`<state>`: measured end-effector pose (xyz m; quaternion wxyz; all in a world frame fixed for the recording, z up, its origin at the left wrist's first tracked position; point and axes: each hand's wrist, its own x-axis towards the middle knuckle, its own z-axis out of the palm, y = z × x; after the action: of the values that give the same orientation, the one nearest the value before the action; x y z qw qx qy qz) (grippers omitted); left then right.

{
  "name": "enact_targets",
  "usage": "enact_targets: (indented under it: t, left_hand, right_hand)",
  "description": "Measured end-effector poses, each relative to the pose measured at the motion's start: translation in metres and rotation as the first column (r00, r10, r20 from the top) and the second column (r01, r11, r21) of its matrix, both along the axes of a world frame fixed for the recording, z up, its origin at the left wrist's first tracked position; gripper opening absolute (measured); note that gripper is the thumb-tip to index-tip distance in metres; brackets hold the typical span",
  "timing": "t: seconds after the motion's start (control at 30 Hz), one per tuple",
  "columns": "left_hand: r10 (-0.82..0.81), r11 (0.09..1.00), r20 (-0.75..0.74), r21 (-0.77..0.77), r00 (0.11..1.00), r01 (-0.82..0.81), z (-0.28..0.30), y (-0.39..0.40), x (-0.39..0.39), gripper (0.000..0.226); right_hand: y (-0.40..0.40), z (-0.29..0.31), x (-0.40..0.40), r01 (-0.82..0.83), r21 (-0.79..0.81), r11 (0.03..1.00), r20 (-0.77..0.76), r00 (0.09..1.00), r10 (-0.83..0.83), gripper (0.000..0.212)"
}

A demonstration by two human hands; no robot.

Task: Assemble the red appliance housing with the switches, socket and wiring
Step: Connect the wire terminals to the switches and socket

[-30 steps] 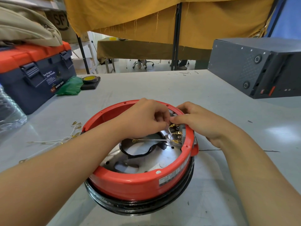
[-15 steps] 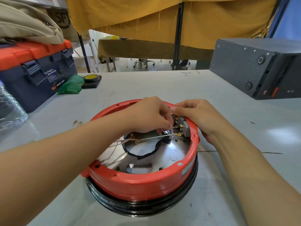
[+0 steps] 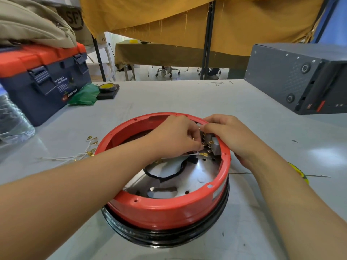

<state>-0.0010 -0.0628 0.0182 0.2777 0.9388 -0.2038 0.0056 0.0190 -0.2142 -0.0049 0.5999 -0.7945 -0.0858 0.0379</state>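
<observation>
Hands (image 3: 173,136) (image 3: 228,135) — pinching wire (image 3: 180,156) inside housing (image 3: 169,209).

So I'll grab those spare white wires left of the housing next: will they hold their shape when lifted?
Probably not: the white wires look thin and lie in loose curves, so likely floppy. Their brass terminals may dangle and snag.

Grey tabletop (image 3: 169,98). Far left: navy toolbox (image 3: 45,85) with orange lid, latches facing the camera; beige fabric bag (image 3: 33,25) resting on top of the lid. Clear plastic water bottle (image 3: 11,119) at left edge, partly out of frame. Crumpled green cloth (image 3: 84,97) against the toolbox front corner; just beside it a black block (image 3: 108,94) carrying a roll of yellow tape (image 3: 108,86). Far right: dark grey metal equipment case (image 3: 293,77). Mustard curtain (image 3: 187,19) hangs behind the tabletop.
</observation>
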Motion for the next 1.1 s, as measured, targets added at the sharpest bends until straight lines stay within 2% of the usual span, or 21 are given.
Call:
enact_targets:
  t: [0.33,1.1]
  left_hand:
    - [-0.024,0.998,0.056,0.055,0.998,0.021,0.0008,0.0040,-0.0032,0.006]
    - [-0.058,0.997,0.096,0.061,0.994,0.052,-0.0017,0.0017,-0.0042,0.011]
  right_hand:
    - [-0.0020,0.0000,0.0012,-0.012,-0.027,1.000,0.001,1.000,0.012,0.011]
    - [-0.0013,0.0021,-0.0014,-0.024,0.012,1.000,-0.010,1.000,0.025,0.010]
